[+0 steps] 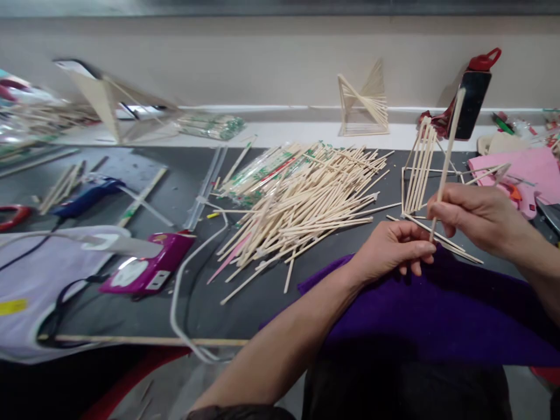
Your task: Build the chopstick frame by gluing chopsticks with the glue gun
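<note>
Left hand and right hand close together, both pinching one tilted wooden stick, loose sticks piled left, stick frame beyond.

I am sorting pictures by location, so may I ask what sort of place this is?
Probably a craft workshop: loose sticks lie heaped on the table, a stick model stands on the ledge behind, and a likely glue gun lies nearby.

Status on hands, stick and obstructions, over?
Right hand gripping stick. Left hand at its lower end. Right hand partly hides stick frame. Loose sticks piled left.
</note>
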Action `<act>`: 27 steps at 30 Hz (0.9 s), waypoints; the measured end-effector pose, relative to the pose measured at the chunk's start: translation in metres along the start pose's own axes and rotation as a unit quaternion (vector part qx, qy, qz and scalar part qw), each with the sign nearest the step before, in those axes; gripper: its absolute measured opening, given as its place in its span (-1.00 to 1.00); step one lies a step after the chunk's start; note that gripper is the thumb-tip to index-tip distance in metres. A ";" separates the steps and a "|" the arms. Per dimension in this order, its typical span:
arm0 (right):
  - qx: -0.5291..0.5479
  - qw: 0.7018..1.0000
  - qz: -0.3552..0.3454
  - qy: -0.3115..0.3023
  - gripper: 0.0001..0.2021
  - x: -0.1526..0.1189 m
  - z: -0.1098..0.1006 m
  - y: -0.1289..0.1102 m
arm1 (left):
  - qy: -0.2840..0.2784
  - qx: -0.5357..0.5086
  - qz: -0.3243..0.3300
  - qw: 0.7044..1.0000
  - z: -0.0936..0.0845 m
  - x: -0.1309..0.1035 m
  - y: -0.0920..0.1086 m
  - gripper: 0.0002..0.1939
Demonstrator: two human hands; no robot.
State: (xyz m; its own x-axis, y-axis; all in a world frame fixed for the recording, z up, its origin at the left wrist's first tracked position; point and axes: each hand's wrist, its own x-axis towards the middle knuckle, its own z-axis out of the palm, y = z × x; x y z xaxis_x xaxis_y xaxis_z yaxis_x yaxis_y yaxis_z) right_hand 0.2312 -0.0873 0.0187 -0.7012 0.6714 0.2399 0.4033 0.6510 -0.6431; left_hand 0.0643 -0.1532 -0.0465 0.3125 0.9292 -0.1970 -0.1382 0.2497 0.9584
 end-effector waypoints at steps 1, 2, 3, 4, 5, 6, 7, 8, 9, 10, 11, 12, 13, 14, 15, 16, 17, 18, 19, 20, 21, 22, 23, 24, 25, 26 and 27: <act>-0.024 1.000 0.000 0.010 -0.68 -0.001 -0.006 -0.001 | -0.009 0.013 -0.011 1.000 0.001 0.000 -0.001 -0.83; -0.047 0.999 0.002 0.017 -0.69 -0.001 -0.011 -0.001 | -0.017 0.030 -0.019 0.999 0.003 0.000 -0.003 -0.84; -0.073 0.997 0.002 0.017 -0.71 -0.002 -0.015 -0.001 | -0.028 0.050 -0.022 0.998 0.004 0.000 -0.005 -0.85; -0.105 0.994 -0.001 0.009 -0.73 -0.003 -0.018 0.001 | -0.040 0.074 -0.018 0.996 0.006 -0.001 -0.006 -0.86; -0.147 0.989 -0.003 -0.008 -0.74 -0.004 -0.019 0.004 | -0.052 0.101 -0.008 0.993 0.007 -0.001 -0.008 -0.87; -0.198 0.980 -0.002 -0.035 -0.76 -0.004 -0.017 0.008 | -0.064 0.132 0.008 0.989 0.008 -0.001 -0.009 -0.88; -0.254 0.965 0.003 -0.069 -0.76 -0.005 -0.014 0.012 | -0.074 0.166 0.027 0.983 0.009 -0.002 -0.010 -0.88; -0.309 0.945 0.013 -0.109 -0.76 -0.005 -0.009 0.016 | -0.080 0.201 0.048 0.975 0.009 -0.002 -0.011 -0.89; -0.359 0.921 0.028 -0.148 -0.76 -0.005 -0.004 0.020 | -0.083 0.233 0.066 0.967 0.010 -0.002 -0.011 -0.89; -0.399 0.897 0.045 -0.182 -0.76 -0.005 0.001 0.023 | -0.083 0.257 0.082 0.959 0.010 -0.002 -0.010 -0.89; -0.431 0.876 0.061 -0.209 -0.76 -0.005 0.006 0.024 | -0.083 0.274 0.093 0.954 0.009 -0.002 -0.010 -0.88; -0.455 0.858 0.075 -0.227 -0.76 -0.004 0.009 0.023 | -0.083 0.285 0.098 0.950 0.010 -0.002 -0.010 -0.87; -0.473 0.845 0.084 -0.234 -0.76 -0.003 0.012 0.021 | -0.083 0.294 0.099 0.947 0.010 -0.002 -0.009 -0.86; -0.487 0.837 0.087 -0.233 -0.77 -0.001 0.014 0.017 | -0.083 0.301 0.098 0.945 0.010 -0.002 -0.009 -0.85; -0.495 0.834 0.085 -0.226 -0.77 0.000 0.014 0.012 | -0.083 0.309 0.098 0.942 0.010 -0.002 -0.010 -0.85; -0.497 0.836 0.077 -0.219 -0.77 0.003 0.015 0.006 | -0.084 0.317 0.100 0.939 0.010 -0.001 -0.010 -0.85; -0.495 0.840 0.067 -0.213 -0.77 0.006 0.016 -0.001 | -0.087 0.322 0.106 0.937 0.011 0.001 -0.011 -0.86; -0.490 0.845 0.054 -0.209 -0.77 0.011 0.017 -0.009 | -0.089 0.326 0.115 0.934 0.011 0.002 -0.013 -0.87; -0.486 0.848 0.040 -0.209 -0.78 0.016 0.019 -0.016 | -0.091 0.327 0.125 0.932 0.011 0.004 -0.015 -0.88; -0.484 0.849 0.023 -0.211 -0.78 0.023 0.022 -0.024 | -0.093 0.327 0.134 0.931 0.011 0.007 -0.017 -0.90; -0.483 0.849 0.003 -0.214 -0.79 0.032 0.026 -0.031 | -0.095 0.327 0.140 0.930 0.011 0.009 -0.019 -0.91; -0.480 0.849 -0.016 -0.221 -0.80 0.041 0.031 -0.037 | -0.096 0.329 0.141 0.929 0.010 0.010 -0.021 -0.92; -0.475 0.853 -0.036 -0.214 -0.80 0.051 0.037 -0.041 | -0.097 0.334 0.141 0.927 0.010 0.011 -0.022 -0.91; -0.468 0.855 -0.052 -0.216 -0.80 0.062 0.044 -0.044 | -0.100 0.338 0.141 0.925 0.010 0.011 -0.023 -0.90; -0.462 0.857 -0.068 -0.219 -0.78 0.072 0.051 -0.046 | -0.103 0.344 0.142 0.922 0.010 0.011 -0.023 -0.89; -0.458 0.859 -0.090 -0.210 -0.77 0.082 0.059 -0.046 | -0.106 0.349 0.144 0.920 0.010 0.010 -0.022 -0.87; -0.455 0.860 -0.109 -0.203 -0.75 0.091 0.067 -0.044 | -0.107 0.354 0.147 0.917 0.010 0.009 -0.021 -0.86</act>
State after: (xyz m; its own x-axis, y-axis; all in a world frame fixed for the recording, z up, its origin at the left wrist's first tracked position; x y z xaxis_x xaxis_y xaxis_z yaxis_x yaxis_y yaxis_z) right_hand 0.1101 -0.0785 0.0197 -0.8913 0.4397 -0.1106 0.4001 0.8775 0.2644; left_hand 0.0796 -0.1532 -0.0661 0.5476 0.8342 0.0646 0.3757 -0.3141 0.8719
